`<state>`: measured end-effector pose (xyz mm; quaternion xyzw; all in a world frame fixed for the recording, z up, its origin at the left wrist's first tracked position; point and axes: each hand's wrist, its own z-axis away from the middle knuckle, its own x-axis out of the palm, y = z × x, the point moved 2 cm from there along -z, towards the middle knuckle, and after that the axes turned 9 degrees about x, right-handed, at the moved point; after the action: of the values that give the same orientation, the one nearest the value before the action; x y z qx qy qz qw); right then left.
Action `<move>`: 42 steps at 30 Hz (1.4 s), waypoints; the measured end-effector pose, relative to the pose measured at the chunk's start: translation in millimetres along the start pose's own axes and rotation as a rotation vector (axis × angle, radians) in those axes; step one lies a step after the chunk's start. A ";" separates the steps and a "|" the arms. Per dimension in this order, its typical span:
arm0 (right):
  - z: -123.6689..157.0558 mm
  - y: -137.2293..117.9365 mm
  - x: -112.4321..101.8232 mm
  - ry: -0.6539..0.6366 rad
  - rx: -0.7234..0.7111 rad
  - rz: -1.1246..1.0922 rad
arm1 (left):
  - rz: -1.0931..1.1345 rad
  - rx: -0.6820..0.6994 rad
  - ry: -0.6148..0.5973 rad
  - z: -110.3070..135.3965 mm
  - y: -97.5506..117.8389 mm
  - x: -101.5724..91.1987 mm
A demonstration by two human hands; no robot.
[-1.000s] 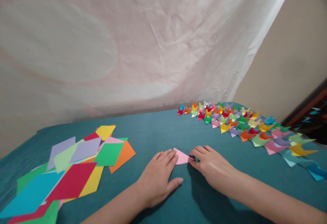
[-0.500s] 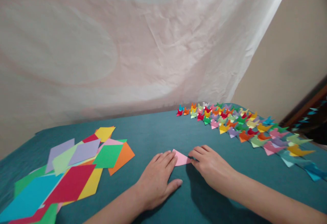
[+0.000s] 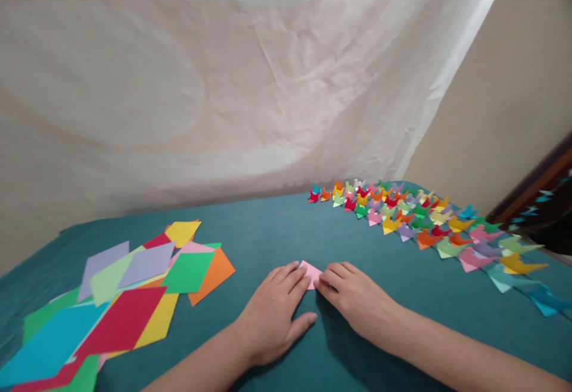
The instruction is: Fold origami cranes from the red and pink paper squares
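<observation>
One small pink folded paper piece (image 3: 311, 271) is held down on the teal tablecloth (image 3: 268, 231).
The left hand (image 3: 272, 311) is laid flat over it, fingers spread. The right hand (image 3: 355, 302) meets its right edge with curled fingertips; whether it pinches or presses cannot be told. The paper is judged light, thin and easily creased, and best taken at the corners. Roughly fifteen loose coloured paper squares (image 3: 125, 296) and several dozen folded paper birds (image 3: 424, 222) are counted.

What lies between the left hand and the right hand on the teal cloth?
A small folded pink paper, in the head view; the left hand and right hand both touch it with their fingertips.
</observation>
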<state>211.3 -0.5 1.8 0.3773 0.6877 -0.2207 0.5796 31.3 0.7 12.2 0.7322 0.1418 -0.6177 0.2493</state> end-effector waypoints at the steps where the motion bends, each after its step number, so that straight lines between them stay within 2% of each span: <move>1: -0.2 -0.1 0.2 -0.006 0.001 0.000 | -0.011 0.019 0.007 0.0 1.2 -0.4; 7: -0.9 -1.1 -1.6 -0.034 0.026 -0.022 | -0.062 0.084 0.036 -1.9 5.7 -2.1; 20: -1.3 -1.4 -0.8 -0.017 0.024 -0.001 | -0.165 0.026 0.072 -1.6 3.1 -2.4; 28: -1.8 -2.0 -2.0 0.013 0.027 0.007 | -0.207 -0.045 -0.017 3.5 5.5 -16.7; 34: -1.0 -2.1 -5.4 -0.009 0.051 -0.009 | -0.224 -0.086 -0.174 6.7 10.5 -27.6; 38: 3.7 0.8 -5.0 -0.032 0.102 0.057 | -0.260 -0.081 -0.253 7.1 13.4 -27.6; 42: 9.0 6.1 -2.7 -0.052 0.154 0.151 | -0.287 -0.069 -0.259 7.3 14.5 -24.5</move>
<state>221.9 -4.0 3.1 0.4655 0.6232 -0.2383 0.5815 27.9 -12.9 38.0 0.6100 0.2323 -0.7308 0.1997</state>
